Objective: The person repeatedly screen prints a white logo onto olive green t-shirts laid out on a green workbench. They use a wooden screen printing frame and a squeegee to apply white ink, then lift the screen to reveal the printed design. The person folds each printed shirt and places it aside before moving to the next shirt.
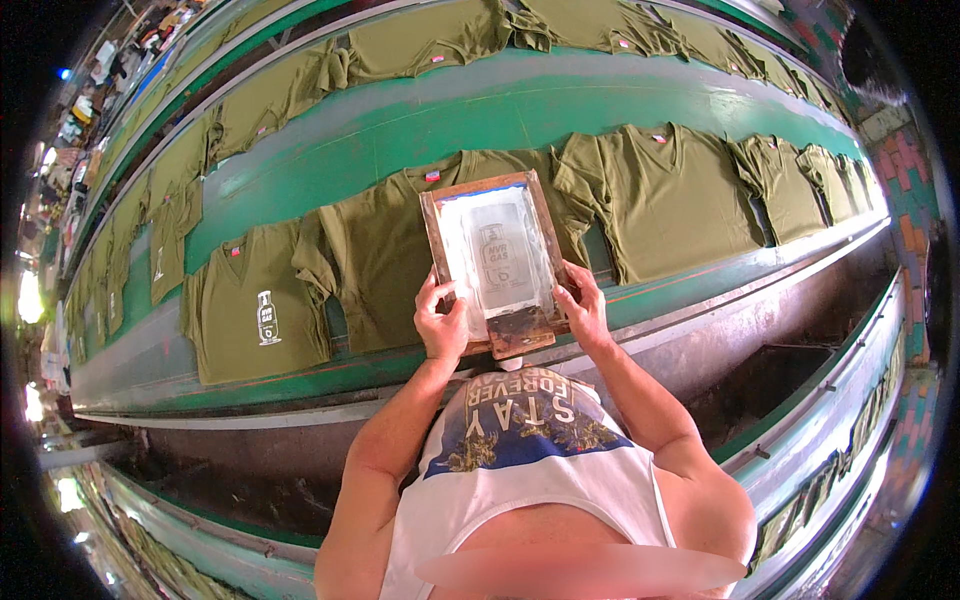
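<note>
A wooden-framed printing screen is held by both hands over an olive T-shirt. Its pale mesh shows a bottle-shaped stencil, and white ink smears its inner sides. My left hand grips the left side near the lower corner, with thumb and fingers curled on the rim. On the opposite side my right hand grips the frame likewise. A brown, ink-stained squeegee rests at the screen's near end, between my hands. Whether the screen touches the shirt, I cannot tell.
An olive shirt with a white bottle print lies to the left. Several olive shirts line the long green table, including a plain one on the right. Another long table runs behind me.
</note>
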Demonstrator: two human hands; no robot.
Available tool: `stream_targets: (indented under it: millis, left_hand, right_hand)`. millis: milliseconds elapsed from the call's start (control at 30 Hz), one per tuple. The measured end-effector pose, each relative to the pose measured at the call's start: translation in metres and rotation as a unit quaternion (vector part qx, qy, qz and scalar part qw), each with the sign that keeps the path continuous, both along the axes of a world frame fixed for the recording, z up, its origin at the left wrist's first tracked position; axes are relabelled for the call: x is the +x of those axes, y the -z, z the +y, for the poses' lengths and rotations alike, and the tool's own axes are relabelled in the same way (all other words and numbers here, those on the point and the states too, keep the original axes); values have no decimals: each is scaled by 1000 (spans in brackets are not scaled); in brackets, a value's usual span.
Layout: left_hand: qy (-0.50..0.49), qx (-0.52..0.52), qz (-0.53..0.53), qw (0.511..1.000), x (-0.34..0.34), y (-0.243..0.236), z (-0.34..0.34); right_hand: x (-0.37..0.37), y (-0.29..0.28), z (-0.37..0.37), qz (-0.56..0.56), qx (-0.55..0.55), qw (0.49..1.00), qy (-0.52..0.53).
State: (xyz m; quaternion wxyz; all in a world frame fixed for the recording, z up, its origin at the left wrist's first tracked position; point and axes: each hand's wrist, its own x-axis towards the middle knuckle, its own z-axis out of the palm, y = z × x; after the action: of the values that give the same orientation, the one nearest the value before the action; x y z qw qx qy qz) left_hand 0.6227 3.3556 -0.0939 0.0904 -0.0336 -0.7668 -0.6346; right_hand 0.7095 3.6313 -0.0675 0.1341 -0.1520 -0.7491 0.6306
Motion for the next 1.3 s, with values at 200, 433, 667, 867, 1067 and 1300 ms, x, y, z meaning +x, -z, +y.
stream_targets:
  millis: [200,433,667,867,1067,1300]
  left_hand:
    - [2,-5,16,1000,1,1,2]
    - [9,21,-15,1000,1,4,1]
    - [12,50,-20,998,3,-3,4]
    - [32,50,-3,998,2,-3,3]
    - [23,75,-60,995,2,3,1]
    - [35,25,-12,999,0,-4,2]
  right_hand:
    - [0,-2,5,-12,52,999,-6]
    - [1,-4,4,-17,48,999,-16]
    - [0,-10,3,-12,46,999,-23]
    - [-1,-4,5,-11,77,997,-28]
    - [-1,-4,4,-28,66,997,-24]
    - [11,-62,4,77,301,945,-100]
